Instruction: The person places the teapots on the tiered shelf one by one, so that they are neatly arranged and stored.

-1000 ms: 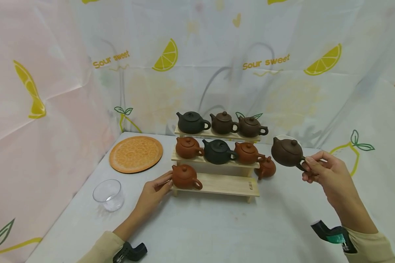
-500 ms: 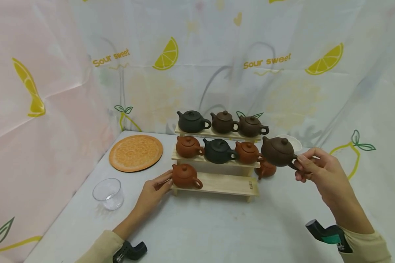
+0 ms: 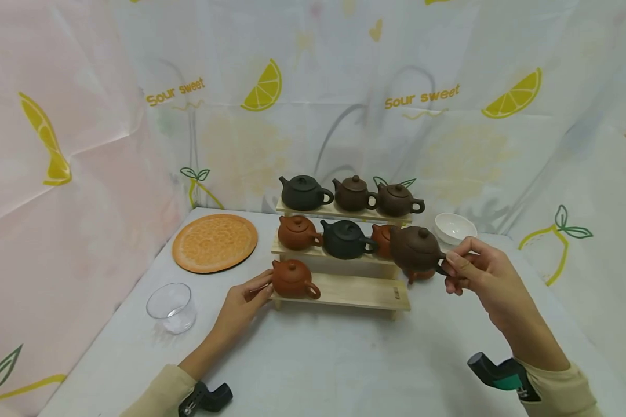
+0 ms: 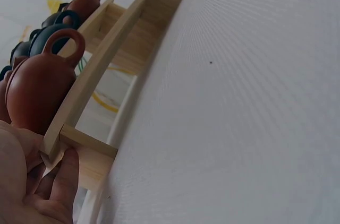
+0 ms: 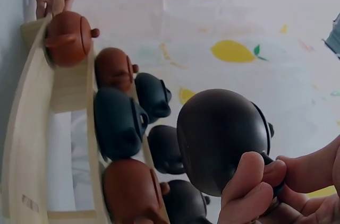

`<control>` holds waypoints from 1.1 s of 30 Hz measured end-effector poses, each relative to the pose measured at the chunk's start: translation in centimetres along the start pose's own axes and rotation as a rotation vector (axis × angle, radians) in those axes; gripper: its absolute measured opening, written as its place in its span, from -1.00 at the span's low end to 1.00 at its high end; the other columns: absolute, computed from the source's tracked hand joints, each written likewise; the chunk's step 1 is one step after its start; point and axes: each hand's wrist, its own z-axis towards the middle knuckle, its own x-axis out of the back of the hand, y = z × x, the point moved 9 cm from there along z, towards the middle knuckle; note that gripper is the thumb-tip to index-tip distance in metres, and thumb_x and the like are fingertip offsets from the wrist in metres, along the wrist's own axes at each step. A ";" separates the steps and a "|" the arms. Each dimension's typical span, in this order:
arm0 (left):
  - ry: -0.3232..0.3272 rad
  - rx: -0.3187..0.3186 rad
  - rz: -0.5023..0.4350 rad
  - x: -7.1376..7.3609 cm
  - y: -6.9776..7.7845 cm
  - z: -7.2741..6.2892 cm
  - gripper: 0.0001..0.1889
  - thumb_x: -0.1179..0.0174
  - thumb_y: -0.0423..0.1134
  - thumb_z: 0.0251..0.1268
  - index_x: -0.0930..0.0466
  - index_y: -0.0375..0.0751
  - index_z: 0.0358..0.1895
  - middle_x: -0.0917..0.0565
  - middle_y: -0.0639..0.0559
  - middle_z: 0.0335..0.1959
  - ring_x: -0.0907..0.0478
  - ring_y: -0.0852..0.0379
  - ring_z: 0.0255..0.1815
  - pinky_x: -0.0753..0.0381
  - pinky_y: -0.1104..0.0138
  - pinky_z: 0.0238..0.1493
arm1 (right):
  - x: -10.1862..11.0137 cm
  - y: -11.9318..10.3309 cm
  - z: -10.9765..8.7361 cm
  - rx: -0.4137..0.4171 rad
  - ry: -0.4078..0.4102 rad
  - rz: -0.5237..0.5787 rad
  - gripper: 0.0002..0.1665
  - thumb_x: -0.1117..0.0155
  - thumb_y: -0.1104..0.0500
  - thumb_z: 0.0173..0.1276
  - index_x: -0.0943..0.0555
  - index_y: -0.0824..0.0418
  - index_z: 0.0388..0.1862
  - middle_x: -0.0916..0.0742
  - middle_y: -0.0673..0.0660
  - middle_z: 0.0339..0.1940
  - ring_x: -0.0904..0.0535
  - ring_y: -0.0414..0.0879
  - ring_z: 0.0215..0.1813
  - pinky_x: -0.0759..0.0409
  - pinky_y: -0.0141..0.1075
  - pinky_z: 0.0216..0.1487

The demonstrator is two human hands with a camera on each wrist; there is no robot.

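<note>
My right hand (image 3: 480, 275) pinches the handle of a dark brown teapot (image 3: 416, 249), held in the air at the right end of the wooden tiered stand (image 3: 362, 292). In the head view this pot overlaps a reddish teapot (image 3: 381, 238) on the middle tier. My left hand (image 3: 246, 301) grips the left end of the stand's lowest tier, fingers (image 4: 66, 179) under the board, beside a reddish-brown teapot (image 3: 292, 280). The middle tier also bears a reddish teapot (image 3: 296, 233) and a dark green one (image 3: 344, 240). Along the top stand a blackish teapot (image 3: 304, 195) and two brown teapots (image 3: 353, 195).
Another reddish teapot (image 3: 421, 275) sits right of the stand, mostly hidden by the held pot. Behind it is a white bowl (image 3: 455, 227). On the left lie a round tan mat (image 3: 215, 243) and a clear glass cup (image 3: 172, 308). A patterned curtain (image 3: 313, 139) backs the table.
My right hand has carried the dark brown teapot leftward and slightly down, over to the stand's right end, uncovering the white bowl. The left hand stays put.
</note>
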 end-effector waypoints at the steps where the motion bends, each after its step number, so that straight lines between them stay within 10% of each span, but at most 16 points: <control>1: 0.003 -0.005 -0.002 0.0 0.0 0.0 -0.60 -0.22 -0.33 0.57 -0.56 -0.47 0.33 -0.45 -0.19 0.47 -0.32 -0.11 0.51 -0.57 0.39 0.20 | -0.4 0.0 0.1 0.005 -0.014 -0.001 -0.89 -0.09 0.44 0.60 -0.47 0.40 -0.22 -0.60 0.17 -0.47 -0.61 -0.02 -0.53 -0.57 -0.30 -0.49; 33: 0.001 -0.004 -0.002 0.0 -0.3 -0.1 -0.59 -0.22 -0.31 0.57 -0.55 -0.45 0.35 -0.46 -0.14 0.47 -0.32 -0.05 0.51 -0.57 0.39 0.20 | -6.7 3.8 0.3 -0.063 -0.197 -0.064 -0.80 -0.12 0.34 0.63 -0.40 0.48 -0.21 -0.55 0.20 -0.41 -0.63 0.00 -0.49 -0.63 -0.28 -0.48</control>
